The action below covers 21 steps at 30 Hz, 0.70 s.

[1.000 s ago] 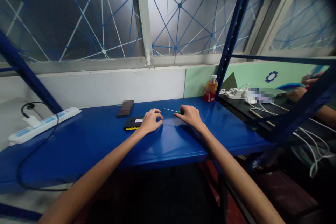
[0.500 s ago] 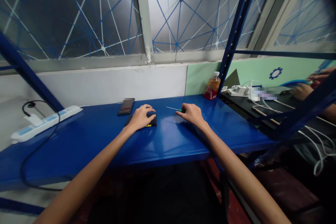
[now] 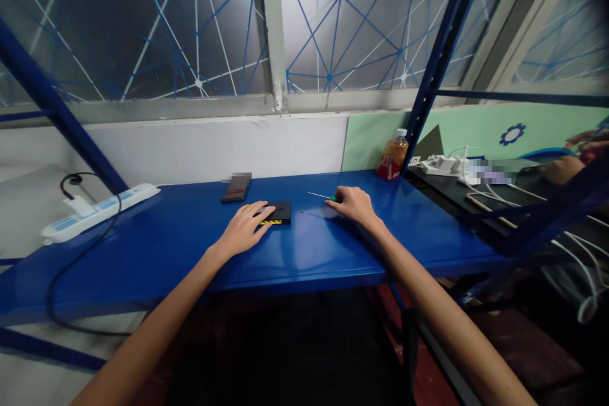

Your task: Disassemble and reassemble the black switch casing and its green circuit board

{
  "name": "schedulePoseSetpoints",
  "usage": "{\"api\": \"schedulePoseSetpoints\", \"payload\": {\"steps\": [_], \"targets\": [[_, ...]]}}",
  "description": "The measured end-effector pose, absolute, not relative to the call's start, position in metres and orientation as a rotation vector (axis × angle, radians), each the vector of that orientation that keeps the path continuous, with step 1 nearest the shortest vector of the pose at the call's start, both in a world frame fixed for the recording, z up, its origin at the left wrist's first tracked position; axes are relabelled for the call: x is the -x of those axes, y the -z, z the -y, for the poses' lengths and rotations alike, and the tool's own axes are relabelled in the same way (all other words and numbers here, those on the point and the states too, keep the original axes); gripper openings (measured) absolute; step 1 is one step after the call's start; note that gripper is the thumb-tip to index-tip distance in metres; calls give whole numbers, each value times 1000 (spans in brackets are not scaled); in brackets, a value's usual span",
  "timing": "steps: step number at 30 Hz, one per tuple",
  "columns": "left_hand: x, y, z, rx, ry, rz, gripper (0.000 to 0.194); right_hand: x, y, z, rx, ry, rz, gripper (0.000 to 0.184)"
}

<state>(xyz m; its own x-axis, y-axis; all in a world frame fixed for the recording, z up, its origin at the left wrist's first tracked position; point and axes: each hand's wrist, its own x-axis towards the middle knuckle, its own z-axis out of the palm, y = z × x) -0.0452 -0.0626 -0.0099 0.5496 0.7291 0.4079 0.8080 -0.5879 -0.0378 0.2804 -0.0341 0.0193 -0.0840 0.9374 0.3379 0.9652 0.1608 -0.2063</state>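
- Left hand [image 3: 243, 226] lies spread over the left part of a black box [image 3: 281, 212], fingers across the top, thumb at the near edge where yellow-and-black striping shows; it presses from above, not clenched around anything.
- Over to its right, right hand [image 3: 356, 203] has its fingers curled around the green handle of a screwdriver [image 3: 333, 198], and the thin shaft points out to the left of those fingers, clear of the box.
- So the box sits flat on the blue table [image 3: 304, 260], directly under the left hand and well to the left of the right one.
- Between the two hands, just right of the box, come some tiny dark specks [image 3: 302, 212]; perhaps screws, but they are too small to be sure.
- Just beyond the left hand, a dark phone [image 3: 237, 188] lies on the table, partly pixelated.
- Far out to the left of the left hand, there's a white power strip [image 3: 99, 212] with a plug in it.
- Beyond the right hand and to its right, a capped bottle [image 3: 392, 155] stands upright beside a blue post [image 3: 441, 57].
- Farthest right of all, well apart from the right hand, a co-worker's hand [image 3: 562, 171] shows blurrily.
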Motion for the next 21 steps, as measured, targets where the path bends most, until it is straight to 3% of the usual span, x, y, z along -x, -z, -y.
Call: {"api": "schedulePoseSetpoints", "payload": {"steps": [21], "targets": [[22,4,48,2360,435,1511,47,-280,-19,34,1840,79,2094,38]]}}
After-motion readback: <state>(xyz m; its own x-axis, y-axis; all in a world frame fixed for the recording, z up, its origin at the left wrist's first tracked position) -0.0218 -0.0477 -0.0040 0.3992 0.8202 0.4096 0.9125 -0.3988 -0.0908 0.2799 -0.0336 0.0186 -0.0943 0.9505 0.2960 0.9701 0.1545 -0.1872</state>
